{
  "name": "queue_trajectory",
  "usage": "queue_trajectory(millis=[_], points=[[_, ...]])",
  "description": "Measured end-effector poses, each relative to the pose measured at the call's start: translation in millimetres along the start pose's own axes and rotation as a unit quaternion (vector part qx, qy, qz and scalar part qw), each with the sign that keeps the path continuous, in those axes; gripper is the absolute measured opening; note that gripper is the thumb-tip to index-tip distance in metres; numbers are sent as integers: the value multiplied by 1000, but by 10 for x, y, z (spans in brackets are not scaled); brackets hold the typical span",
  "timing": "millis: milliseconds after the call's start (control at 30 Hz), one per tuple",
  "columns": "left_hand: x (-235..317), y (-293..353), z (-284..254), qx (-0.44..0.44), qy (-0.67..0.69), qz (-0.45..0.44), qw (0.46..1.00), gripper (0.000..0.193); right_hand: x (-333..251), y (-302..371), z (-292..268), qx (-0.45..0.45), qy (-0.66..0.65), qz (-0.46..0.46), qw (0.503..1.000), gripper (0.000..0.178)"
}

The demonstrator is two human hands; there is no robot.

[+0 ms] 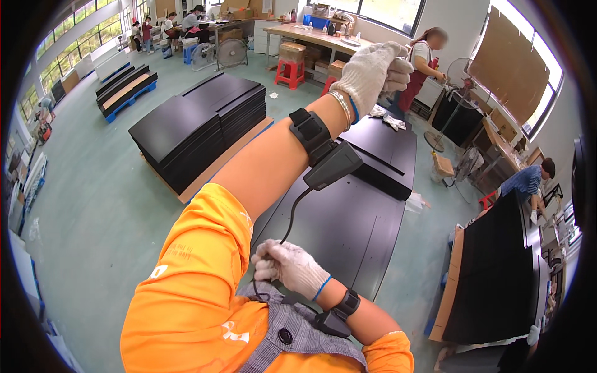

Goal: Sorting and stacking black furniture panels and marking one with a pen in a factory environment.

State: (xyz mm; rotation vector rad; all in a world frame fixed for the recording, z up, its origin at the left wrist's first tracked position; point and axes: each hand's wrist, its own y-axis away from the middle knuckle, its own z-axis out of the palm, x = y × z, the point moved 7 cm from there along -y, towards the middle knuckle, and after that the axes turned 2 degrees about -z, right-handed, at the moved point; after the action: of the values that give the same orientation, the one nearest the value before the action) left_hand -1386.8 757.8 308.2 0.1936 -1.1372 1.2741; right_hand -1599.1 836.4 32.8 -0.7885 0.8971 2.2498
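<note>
My left hand (370,76), in a white knit glove, is raised across the upper middle, its fingers curled in and no object showing in them. On that forearm a black strap (309,132) carries a black box-shaped device (334,165). A thin black cable (291,217) runs down from the device to my right hand (290,268), also gloved in white. The right fingers are closed round the cable in front of my grey checked apron (283,320). Beneath both arms lies a large black panel (336,214) with small holes, carrying a stack of narrower black panels (388,146).
White gloves (390,121) lie on that stack. To the left, another stack of black panels (199,118) rests on a pallet. More large panels (491,280) stand at the right, near a person in a striped shirt (525,180). A standing fan (444,112) and workbench (317,37) are behind.
</note>
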Motion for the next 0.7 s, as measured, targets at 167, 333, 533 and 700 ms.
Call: queue_trajectory(millis=[167, 333, 533, 700], points=[[-1, -34, 98, -112, 47, 1, 993, 22, -11, -94, 117, -15, -165, -54, 985, 20], [49, -69, 132, -92, 46, 3, 995, 20, 131, 32, 240, -136, -66, 10, 988, 33], [66, -58, 207, -254, 97, 1, 962, 20, 113, 269, 440, -321, 251, 45, 912, 46], [50, 48, 217, -225, 66, 2, 972, 23, 33, 247, 385, -346, 413, -93, 837, 33]])
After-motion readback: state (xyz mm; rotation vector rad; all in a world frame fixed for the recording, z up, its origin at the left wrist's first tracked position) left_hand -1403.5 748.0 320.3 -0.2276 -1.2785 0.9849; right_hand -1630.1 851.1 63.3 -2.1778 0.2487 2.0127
